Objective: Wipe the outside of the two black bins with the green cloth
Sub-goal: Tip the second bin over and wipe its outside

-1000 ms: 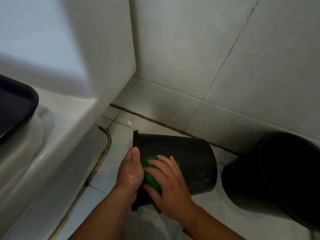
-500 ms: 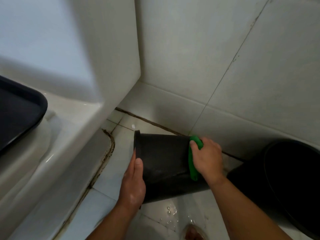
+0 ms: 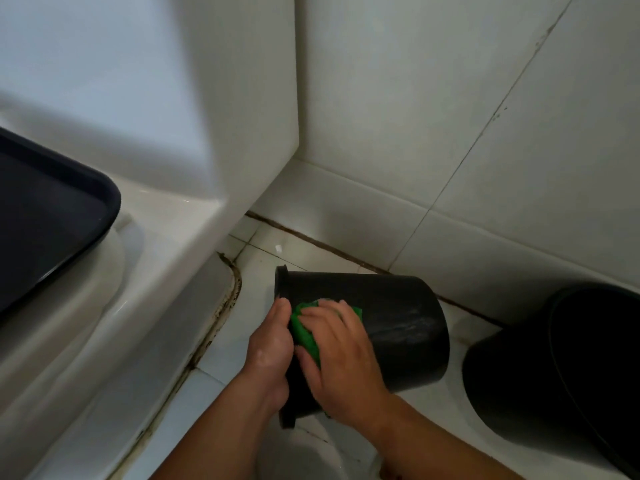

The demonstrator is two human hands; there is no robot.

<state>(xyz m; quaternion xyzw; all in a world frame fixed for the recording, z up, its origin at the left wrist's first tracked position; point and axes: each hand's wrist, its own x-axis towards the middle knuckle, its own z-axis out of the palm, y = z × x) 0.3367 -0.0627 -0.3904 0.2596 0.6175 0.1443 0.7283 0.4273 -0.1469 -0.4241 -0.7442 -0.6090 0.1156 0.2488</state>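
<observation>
A small black bin (image 3: 398, 313) lies on its side on the white floor tiles, its rim to the left and its base to the right. My left hand (image 3: 270, 351) grips the rim end and steadies it. My right hand (image 3: 343, 355) presses the green cloth (image 3: 304, 330) flat against the bin's upper side, close to the rim; most of the cloth is hidden under the fingers. Wet streaks show on the bin's side near its base. A second, larger black bin (image 3: 554, 375) stands at the right edge, tilted, its mouth facing right.
A white toilet (image 3: 166, 244) with a dark seat lid (image 3: 45, 223) fills the left. Tiled walls (image 3: 450, 116) meet in a corner behind the bins. Dark grime lines the floor joints (image 3: 221, 306). Wet floor tiles lie below my arms.
My right hand has slid the green cloth from the bin's base end back left to the rim end, beside my left hand. The camera view has shifted slightly.
</observation>
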